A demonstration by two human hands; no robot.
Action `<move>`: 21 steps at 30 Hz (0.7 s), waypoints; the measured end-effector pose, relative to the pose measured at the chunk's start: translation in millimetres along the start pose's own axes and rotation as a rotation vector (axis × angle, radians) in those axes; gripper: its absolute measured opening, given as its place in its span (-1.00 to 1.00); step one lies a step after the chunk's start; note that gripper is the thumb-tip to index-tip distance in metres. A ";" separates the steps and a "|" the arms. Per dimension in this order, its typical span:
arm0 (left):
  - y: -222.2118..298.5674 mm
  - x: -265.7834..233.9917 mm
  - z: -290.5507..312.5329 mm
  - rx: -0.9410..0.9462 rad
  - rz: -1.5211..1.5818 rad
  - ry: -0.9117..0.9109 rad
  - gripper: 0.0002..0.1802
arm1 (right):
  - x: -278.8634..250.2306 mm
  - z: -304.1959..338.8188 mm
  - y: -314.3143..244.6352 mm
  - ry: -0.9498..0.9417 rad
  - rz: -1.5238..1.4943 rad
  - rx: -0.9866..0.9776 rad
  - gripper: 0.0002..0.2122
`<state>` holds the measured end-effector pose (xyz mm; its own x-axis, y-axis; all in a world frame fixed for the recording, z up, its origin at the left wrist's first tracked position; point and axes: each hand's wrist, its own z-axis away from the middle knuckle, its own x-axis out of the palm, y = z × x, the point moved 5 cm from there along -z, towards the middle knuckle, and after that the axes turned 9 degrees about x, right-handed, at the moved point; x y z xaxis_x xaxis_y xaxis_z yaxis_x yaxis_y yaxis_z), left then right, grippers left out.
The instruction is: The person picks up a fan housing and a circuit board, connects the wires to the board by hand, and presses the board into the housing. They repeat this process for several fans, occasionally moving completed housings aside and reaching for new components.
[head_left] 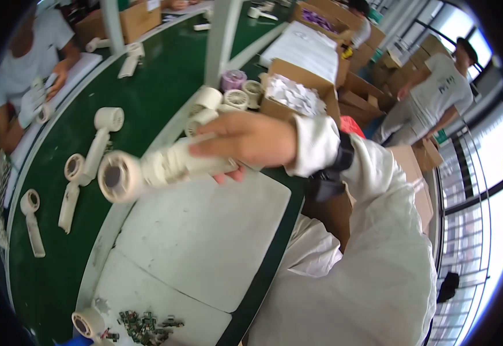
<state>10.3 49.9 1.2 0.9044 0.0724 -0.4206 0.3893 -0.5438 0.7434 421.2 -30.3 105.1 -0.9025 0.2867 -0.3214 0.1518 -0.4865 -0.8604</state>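
Note:
My right hand comes in from the right in a white sleeve with a black strap at the wrist. Its fingers close around the handle of a cream-white handheld fan, held over the pale work mat. The fan's round head, with a dark disc in its middle, points left and is blurred by motion. My left hand does not show. At the near end of the mat lie a pile of small green circuit boards and another round fan head, beside something blue at the lower edge.
A green conveyor curves past on the left, bearing several fan bodies. Round fan heads and a carton of white pieces stand beyond my hand. A metal post rises there. Co-workers sit across the belt and stand back right.

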 end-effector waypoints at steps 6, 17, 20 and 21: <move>-8.4 -14.7 9.1 0.150 0.030 -0.049 -0.56 | 32.8 67.9 84.5 0.027 -0.189 0.045 -0.72; 22.7 9.7 5.5 0.250 -0.101 -0.178 -0.81 | 112.6 79.3 58.0 -0.017 0.733 -0.532 -0.81; 47.2 17.5 6.7 0.328 -0.192 -0.221 -0.79 | 117.2 76.1 49.0 0.081 0.666 -0.623 -0.81; 55.4 24.4 8.5 0.368 -0.171 -0.288 -0.76 | 117.3 74.5 48.9 0.086 0.662 -0.618 -0.78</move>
<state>52.4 14.5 27.7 0.7276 -0.0196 -0.6857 0.3933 -0.8070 0.4405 292.8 -81.9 54.8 -0.5246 0.1790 -0.8323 0.8398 -0.0520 -0.5405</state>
